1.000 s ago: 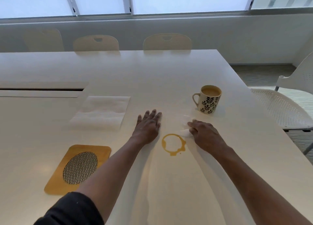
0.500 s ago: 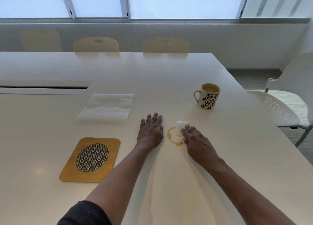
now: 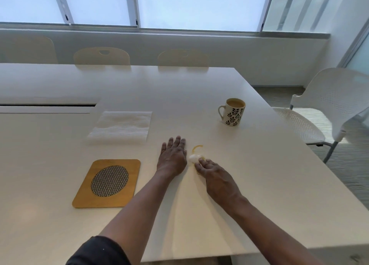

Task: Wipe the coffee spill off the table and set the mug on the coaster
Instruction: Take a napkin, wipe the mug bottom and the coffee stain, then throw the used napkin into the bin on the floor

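Observation:
A curved streak of brown coffee spill (image 3: 196, 148) lies on the white table (image 3: 259, 175). My right hand (image 3: 216, 177) presses a crumpled white tissue (image 3: 194, 158) onto the spill's near end. My left hand (image 3: 173, 157) rests flat on the table just left of the spill, fingers apart, holding nothing. The mug (image 3: 233, 112), white with a black leaf pattern and full of coffee, stands upright beyond the spill to the right. A wooden coaster (image 3: 107, 183) with a woven oval centre lies at the near left.
A flat stack of white paper napkins (image 3: 121, 126) lies beyond the coaster. A slot (image 3: 48, 105) runs across the table at the left. A white perforated chair (image 3: 327, 113) stands at the table's right edge; beige chair backs (image 3: 182, 58) line the far side.
My right hand has swept the tissue across the coffee ring toward me and to the left; the full ring is now only a partial arc. My left hand stays flat in place.

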`<move>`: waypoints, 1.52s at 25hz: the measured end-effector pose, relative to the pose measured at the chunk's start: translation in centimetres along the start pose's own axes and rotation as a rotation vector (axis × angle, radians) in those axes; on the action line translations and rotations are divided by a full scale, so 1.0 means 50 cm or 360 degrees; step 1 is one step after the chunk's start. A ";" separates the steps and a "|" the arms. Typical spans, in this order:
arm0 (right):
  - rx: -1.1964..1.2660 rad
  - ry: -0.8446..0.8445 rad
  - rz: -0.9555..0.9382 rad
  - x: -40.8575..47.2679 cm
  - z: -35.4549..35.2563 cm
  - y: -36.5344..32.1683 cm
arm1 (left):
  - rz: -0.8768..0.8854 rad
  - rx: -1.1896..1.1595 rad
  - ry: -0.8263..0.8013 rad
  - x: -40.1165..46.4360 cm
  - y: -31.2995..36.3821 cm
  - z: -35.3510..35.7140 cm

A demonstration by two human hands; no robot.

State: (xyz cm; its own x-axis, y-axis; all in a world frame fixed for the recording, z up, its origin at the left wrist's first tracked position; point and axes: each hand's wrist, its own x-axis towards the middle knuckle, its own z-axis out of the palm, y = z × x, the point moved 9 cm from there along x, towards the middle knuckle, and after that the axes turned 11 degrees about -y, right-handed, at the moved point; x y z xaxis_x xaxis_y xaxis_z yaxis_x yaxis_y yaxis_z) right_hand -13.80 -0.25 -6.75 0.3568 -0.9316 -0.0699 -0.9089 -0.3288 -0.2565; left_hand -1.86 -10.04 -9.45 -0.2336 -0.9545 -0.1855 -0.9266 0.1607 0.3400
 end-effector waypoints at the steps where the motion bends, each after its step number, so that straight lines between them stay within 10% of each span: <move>1: 0.0005 0.0010 -0.0027 -0.011 -0.003 -0.008 | 0.0004 -0.0004 0.0002 -0.003 0.000 0.000; 11: -0.0246 -0.0233 -0.0065 -0.082 -0.045 -0.038 | 0.0085 -0.0050 0.0021 -0.031 0.003 -0.002; 16: 0.0290 -0.0379 -0.0017 -0.125 -0.046 0.029 | 0.0165 -0.0173 0.0102 -0.034 0.002 -0.008; 24: 0.2308 0.0350 0.0416 -0.198 -0.017 0.198 | 0.1061 -0.0436 0.0454 -0.123 0.180 -0.051; 38: 0.2396 0.1017 0.0505 -0.459 -0.175 0.516 | 0.1455 -0.1048 0.0245 -0.137 0.702 0.078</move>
State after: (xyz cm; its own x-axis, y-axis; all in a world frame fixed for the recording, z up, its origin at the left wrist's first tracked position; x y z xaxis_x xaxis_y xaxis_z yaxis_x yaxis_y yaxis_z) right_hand -47.32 11.28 -3.31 -0.2739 -0.9616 -0.0152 0.2194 -0.0471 -0.9745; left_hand -33.96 3.10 0.19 -0.6615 -0.5755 0.4808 -0.0820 0.6928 0.7165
